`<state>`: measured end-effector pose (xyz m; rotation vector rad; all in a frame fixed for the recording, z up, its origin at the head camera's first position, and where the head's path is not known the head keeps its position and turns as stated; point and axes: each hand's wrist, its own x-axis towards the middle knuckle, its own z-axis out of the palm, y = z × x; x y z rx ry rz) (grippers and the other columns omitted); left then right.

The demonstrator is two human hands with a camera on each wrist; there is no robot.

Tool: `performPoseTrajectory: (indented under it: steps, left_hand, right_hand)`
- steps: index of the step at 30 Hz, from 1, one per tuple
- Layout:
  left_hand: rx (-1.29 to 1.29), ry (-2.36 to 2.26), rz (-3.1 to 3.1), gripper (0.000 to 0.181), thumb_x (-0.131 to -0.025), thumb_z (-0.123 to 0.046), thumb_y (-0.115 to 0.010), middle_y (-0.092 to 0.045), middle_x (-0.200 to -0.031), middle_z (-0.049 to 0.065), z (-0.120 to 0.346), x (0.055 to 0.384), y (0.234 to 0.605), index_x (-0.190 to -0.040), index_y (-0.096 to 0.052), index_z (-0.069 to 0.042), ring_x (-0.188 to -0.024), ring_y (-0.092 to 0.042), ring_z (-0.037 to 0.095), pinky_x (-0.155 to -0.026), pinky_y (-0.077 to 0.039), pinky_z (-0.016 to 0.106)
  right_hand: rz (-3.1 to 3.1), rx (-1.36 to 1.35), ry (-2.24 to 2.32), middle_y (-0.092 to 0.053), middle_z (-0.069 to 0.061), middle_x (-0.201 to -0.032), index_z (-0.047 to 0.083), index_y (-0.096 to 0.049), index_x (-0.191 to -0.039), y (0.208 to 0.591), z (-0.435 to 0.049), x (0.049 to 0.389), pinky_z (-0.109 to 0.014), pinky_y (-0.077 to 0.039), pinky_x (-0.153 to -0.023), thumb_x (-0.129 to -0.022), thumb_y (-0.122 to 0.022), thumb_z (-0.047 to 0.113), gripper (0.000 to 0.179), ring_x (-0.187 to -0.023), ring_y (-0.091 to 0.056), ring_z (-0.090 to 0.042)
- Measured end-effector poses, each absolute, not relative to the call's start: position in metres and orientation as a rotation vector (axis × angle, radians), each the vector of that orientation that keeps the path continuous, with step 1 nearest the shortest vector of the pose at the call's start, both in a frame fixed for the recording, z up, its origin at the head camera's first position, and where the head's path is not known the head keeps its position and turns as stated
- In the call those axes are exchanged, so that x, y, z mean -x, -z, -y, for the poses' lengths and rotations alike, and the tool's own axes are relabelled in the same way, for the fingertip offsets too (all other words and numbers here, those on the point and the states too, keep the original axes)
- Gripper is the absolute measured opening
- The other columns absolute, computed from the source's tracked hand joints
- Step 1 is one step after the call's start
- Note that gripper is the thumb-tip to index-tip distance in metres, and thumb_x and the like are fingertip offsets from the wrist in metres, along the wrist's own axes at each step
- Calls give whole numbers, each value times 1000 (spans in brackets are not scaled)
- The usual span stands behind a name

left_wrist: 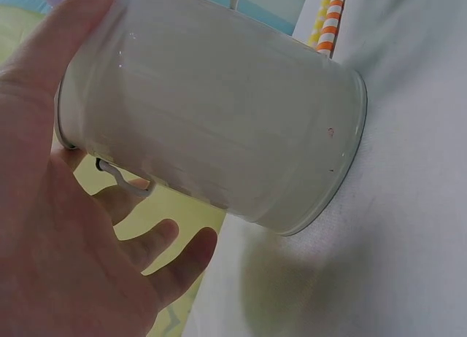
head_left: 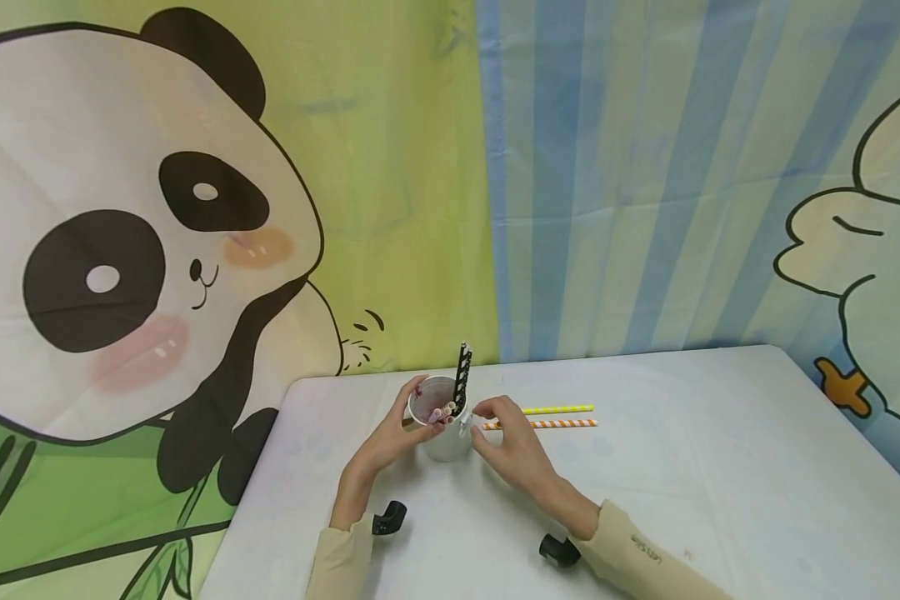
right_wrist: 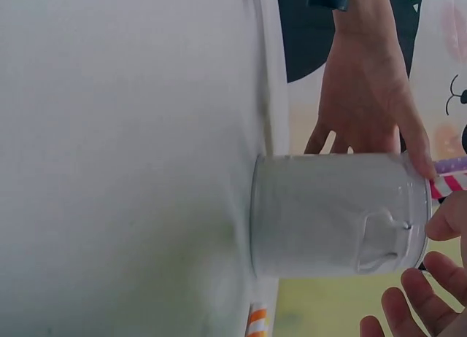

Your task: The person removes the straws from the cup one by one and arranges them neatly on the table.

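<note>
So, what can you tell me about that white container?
The white container is a glossy, pail-like cylinder, apparently metal, with an open top, small loop handles on its sides and tiny reddish specks low down. It appears to stand upright on the white table. Patterned straws stick out of its mouth. The left grip holds it near the top; the right grip is beside it, though whether it touches is unclear.

The left hand [head_left: 393, 437] grips the white metal pail [head_left: 447, 447] near its rim; black patterned straws [head_left: 461, 379] and shorter pale pink straws [head_left: 442, 412] lean inside. The right hand [head_left: 521, 450] is just beside the pail's right side. Behind it, 2 paper straws, yellow [head_left: 558, 409] and orange-striped [head_left: 566, 424], lie on the white table [head_left: 690, 483] before a panda-printed backdrop [head_left: 412, 208].
</note>
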<state>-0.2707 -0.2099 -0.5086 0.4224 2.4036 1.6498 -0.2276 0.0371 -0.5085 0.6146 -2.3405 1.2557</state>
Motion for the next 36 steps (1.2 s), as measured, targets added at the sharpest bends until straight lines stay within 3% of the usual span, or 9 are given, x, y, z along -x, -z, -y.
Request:
performPoseTrajectory:
  steps: [6,13,26,36]
  left_hand:
    - [-434,-1639,-2415,90,-87,-28,-78,-34,-157,7,210,271,508,-157,-22,-37,-140,-37,47,-109,-33,70]
    - [-415,-1619,-2424,89,-86,-36,-79,-37,-156,3,209,271,508,-154,-23,-45,-145,-36,35,-113,-31,66]
    - [-457,-1645,-2411,92,-88,-24,-77,-35,-158,10,210,273,509,-159,-20,-26,-145,-34,36,-114,-28,67]
    - [-446,-1659,-2406,89,-88,-21,-78,-36,-157,9,209,273,511,-156,-23,-36,-143,-38,38,-112,-33,66]
  right_hand:
    - [2255,-677,-1242,-64,3,-109,11,-65,-111,501,-26,224,-36,-52,-91,-90,-72,14,22,-104,-60,-15]
    - [2207,-738,-1215,-63,4,-108,16,-63,-110,500,-15,221,-33,-51,-91,-90,-71,14,21,-105,-59,-13]
    - [2213,-713,-1146,-62,5,-104,17,-63,-107,494,-6,222,-31,-51,-87,-88,-74,16,22,-100,-58,-12]
    - [2201,-689,-1140,-60,6,-100,18,-64,-103,492,-3,224,-28,-50,-80,-88,-76,18,19,-92,-58,-14]
